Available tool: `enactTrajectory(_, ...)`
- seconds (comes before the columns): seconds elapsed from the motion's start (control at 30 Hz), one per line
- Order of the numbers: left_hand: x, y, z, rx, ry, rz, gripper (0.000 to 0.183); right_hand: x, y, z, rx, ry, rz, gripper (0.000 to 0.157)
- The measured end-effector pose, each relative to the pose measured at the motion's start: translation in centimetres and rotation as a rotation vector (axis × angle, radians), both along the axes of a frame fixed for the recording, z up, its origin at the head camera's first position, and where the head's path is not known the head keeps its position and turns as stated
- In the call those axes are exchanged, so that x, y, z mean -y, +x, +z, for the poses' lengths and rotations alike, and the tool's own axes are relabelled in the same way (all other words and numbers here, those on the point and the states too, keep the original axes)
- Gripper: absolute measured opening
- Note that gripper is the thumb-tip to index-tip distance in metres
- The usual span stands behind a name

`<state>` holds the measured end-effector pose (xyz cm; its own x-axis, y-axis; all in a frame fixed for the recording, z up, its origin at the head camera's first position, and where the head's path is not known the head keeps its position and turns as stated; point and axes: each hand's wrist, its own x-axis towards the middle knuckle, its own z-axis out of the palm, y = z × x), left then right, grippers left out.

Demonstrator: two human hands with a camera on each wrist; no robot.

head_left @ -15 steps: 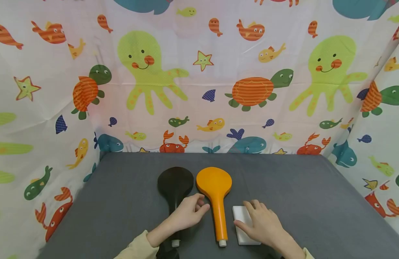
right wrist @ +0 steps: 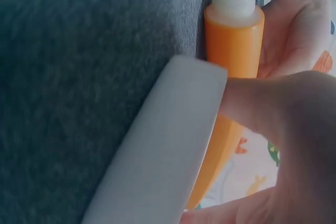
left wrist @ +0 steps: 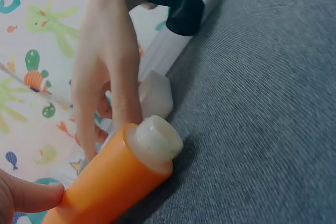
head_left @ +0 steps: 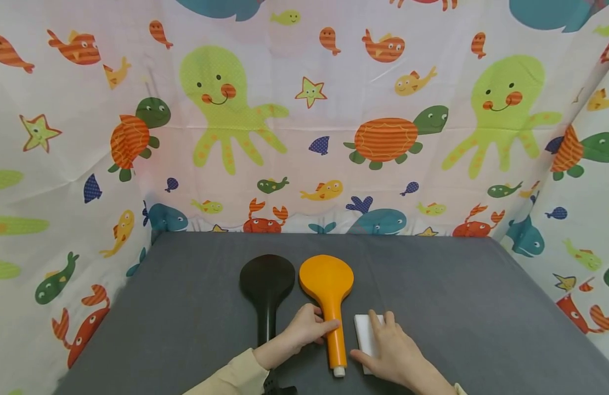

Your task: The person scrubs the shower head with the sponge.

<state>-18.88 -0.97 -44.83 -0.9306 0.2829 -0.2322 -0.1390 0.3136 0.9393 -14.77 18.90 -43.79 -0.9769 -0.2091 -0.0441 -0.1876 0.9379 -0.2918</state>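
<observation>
The left hand (head_left: pixel 304 330) has hold of the orange paddle (head_left: pixel 326 277) by its handle. The thumb lies over the top of the handle and the fingers come in at its left side, so it is a pinch and not a full fist. The orange paddle is in the middle of the gray surface (head_left: pixel 457 296), with its round part far and its white tip (head_left: pixel 339 371) near. Lying that way, the handle points to the person, which is likely why it is easy to grab. The thin handle also fits small fingers better than the wide round part would. The black paddle (head_left: pixel 267 277) sits just left of the orange one and points the same way, maybe so the two look neat in a row; the left arm covers part of its handle. To the right of the orange paddle is a white block (head_left: pixel 366 337). The right hand (head_left: pixel 394 351) is spread over it, thumb at the left side and fingers toward the far end, not curled tight. That wide spread seems made to match the block's flat shape. I can't tell how hard it presses, if at all.
</observation>
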Motion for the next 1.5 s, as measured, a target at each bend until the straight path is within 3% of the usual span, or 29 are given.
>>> enactTrajectory(0.1,0.0,-0.3,-0.2,0.045,0.037,-0.001,0.028,0.1,0.2,-0.2,-0.018,-0.006,-0.001,0.085)
enactTrajectory(0.23,0.2,-0.5,-0.2,0.155,0.16,-0.013,0.025,0.2,0.4,0.0,-0.085,-0.052,-0.017,0.074)
enactTrajectory(0.33,0.7,-0.5,0.0,0.217,0.256,-0.015,0.029,0.0,0.3,0.7,-0.208,-0.09,-0.029,0.065)
enactTrajectory(0.43,1.2,-0.2,0.2,0.23,0.322,-0.028,0.03,0.0,0.0,1.9,-0.386,-0.125,0.002,0.054)
enactTrajectory(0.5,1.4,0.2,0.5,0.212,0.357,-0.048,0.03,0.1,-0.3,2.7,-0.512,-0.141,0.072,0.046)
enactTrajectory(0.6,1.8,0.8,1.0,0.169,0.379,-0.088,0.031,0.8,-0.6,3.6,-0.639,-0.178,0.239,0.034)
enactTrajectory(0.73,2.0,1.6,1.9,0.104,0.392,-0.143,0.035,2.0,-1.1,3.9,-0.708,-0.209,0.475,0.029)
enactTrajectory(0.83,2.3,2.2,2.3,0.045,0.403,-0.179,0.037,2.3,-2.1,4.1,-0.736,-0.223,0.556,0.034)
enactTrajectory(0.97,2.7,2.9,2.5,-0.005,0.405,-0.238,0.04,1.9,-4.1,5.3,-0.778,-0.256,0.511,0.038)
enactTrajectory(1.1,2.9,3.4,2.8,-0.034,0.391,-0.289,0.038,1.0,-6.1,6.5,-0.797,-0.299,0.341,0.044)
enactTrajectory(1.2,2.9,3.6,2.9,-0.06,0.367,-0.29,0.037,0.7,-6.6,7.0,-0.791,-0.316,0.214,0.051)
enactTrajectory(1.27,3.0,3.6,3.0,-0.079,0.355,-0.286,0.037,0.8,-6.4,7.1,-0.793,-0.317,0.202,0.052)
enactTrajectory(1.37,3.1,3.5,3.0,-0.11,0.353,-0.28,0.037,1.6,-5.4,6.7,-0.809,-0.278,0.337,0.048)
enactTrajectory(1.5,3.2,3.4,2.9,-0.15,0.355,-0.272,0.039,2.8,-3.9,6.1,-0.816,-0.185,0.645,0.046)
